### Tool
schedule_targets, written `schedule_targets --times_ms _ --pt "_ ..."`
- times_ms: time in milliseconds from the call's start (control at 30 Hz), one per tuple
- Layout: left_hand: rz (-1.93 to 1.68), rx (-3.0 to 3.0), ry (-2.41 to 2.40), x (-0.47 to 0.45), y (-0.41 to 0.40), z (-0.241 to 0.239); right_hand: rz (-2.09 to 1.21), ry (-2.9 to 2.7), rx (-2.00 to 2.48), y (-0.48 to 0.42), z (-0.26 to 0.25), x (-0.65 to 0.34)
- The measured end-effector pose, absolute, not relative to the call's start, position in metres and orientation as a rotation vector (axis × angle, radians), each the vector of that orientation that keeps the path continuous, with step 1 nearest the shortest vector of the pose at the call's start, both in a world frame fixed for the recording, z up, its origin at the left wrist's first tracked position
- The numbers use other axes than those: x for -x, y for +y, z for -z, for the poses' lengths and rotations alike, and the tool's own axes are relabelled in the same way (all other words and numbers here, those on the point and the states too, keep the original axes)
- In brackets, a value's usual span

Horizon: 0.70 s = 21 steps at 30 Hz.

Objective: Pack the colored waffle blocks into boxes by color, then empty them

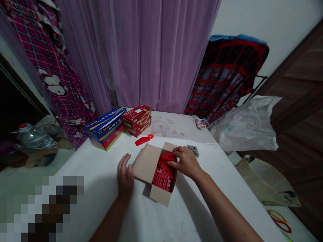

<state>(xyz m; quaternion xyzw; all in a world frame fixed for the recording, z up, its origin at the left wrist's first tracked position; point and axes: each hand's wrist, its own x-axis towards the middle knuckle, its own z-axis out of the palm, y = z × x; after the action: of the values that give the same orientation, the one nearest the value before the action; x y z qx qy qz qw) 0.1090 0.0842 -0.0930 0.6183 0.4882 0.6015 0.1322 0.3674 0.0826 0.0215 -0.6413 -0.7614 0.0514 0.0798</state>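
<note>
Head view, box (147,164): I see matte brown cardboard, flaps splayed, on the white table (156,225).
Red pieces (163,174): notched, plastic-looking, heaped inside.
Left hand (125,178): open, loosely curved, beside a flap.
Right hand (187,162): fingers bent over the pieces; pinching, I can't tell.
Grey pieces (193,150): toothed, just beyond.

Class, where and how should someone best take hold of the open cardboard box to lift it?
Probably take the cardboard box by its long walls, below the flaps: left hand from the left, right hand from the right. It sits mouth up, holding red pieces, with flaps splayed outward, so a level, two-sided grip should be steadier.
</note>
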Motion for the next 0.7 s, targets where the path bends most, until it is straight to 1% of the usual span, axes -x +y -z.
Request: schedule_targets --times_ms 367,700 --pt "-1.739 -1.782 1.426 -0.109 0.085 0.094 -0.229 -2.360 1.859 0.080 -0.016 -0.363" --pt "-1.721 -1.789 1.428 -0.107 0.086 0.099 -0.155 -2.312 1.922 0.088 -0.009 -0.359"
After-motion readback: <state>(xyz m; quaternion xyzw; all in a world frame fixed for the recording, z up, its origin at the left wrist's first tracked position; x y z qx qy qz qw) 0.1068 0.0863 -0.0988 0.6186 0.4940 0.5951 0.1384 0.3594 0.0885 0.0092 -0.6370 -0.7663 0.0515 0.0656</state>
